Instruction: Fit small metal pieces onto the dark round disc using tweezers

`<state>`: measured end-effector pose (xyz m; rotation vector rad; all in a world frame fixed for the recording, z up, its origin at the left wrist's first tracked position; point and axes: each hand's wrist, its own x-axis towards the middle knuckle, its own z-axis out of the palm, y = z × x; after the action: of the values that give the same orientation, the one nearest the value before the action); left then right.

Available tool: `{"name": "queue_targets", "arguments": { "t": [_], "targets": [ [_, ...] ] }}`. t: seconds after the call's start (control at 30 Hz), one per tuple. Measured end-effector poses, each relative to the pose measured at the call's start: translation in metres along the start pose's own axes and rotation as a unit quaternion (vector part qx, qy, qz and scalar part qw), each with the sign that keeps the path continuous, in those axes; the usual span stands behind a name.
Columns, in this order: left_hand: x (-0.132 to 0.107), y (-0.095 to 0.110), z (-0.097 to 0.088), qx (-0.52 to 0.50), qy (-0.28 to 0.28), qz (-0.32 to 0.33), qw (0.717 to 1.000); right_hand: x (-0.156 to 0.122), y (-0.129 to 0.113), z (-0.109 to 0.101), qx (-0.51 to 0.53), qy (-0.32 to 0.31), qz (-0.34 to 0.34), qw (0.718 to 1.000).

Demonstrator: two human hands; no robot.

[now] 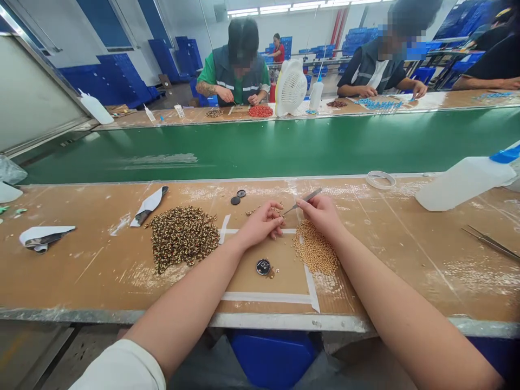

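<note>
My right hand (323,216) is closed around thin metal tweezers (312,195), whose tips angle down toward my left hand. My left hand (263,223) has its fingers curled in a pinch by those tips; whatever is between them is too small to make out. Below my right wrist lies a heap of small tan beads (314,252). To the left of my left hand is a larger pile of dark-and-gold small parts (182,238). Nearer me, a round black dish-like piece (263,266) sits with tiny brown bits (272,274) beside it.
White tape strips (268,297) frame part of the cardboard-covered table (398,260). Two black discs (235,200) lie farther back. At right are a white bottle (463,181), a tape roll (381,180) and other tweezers (493,241). Beyond a green belt (244,146), people work.
</note>
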<state>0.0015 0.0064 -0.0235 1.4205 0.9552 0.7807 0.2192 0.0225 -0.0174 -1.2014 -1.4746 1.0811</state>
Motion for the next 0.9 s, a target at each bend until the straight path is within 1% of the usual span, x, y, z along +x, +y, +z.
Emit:
{"name": "queue_targets", "arguments": {
  "t": [0.2, 0.47, 0.7, 0.9],
  "targets": [
    [0.0014, 0.0003, -0.0009, 0.001, -0.006, 0.000, 1.000, -0.0022, -0.0085, -0.0007, -0.006, -0.005, -0.004, 1.000],
    [0.0015, -0.0002, -0.0007, -0.007, -0.009, -0.002, 1.000, -0.0002, -0.0016, -0.0011, 0.000, -0.010, -0.004, 1.000],
    [0.0015, 0.0028, 0.0006, -0.024, 0.003, -0.012, 1.000, -0.0017, -0.0055, -0.0017, -0.026, -0.005, -0.028, 0.999],
    [0.0001, 0.0055, 0.0021, -0.047, 0.028, -0.024, 0.998, -0.0032, -0.0092, -0.0017, -0.051, -0.001, -0.048, 0.998]
  ]
}}
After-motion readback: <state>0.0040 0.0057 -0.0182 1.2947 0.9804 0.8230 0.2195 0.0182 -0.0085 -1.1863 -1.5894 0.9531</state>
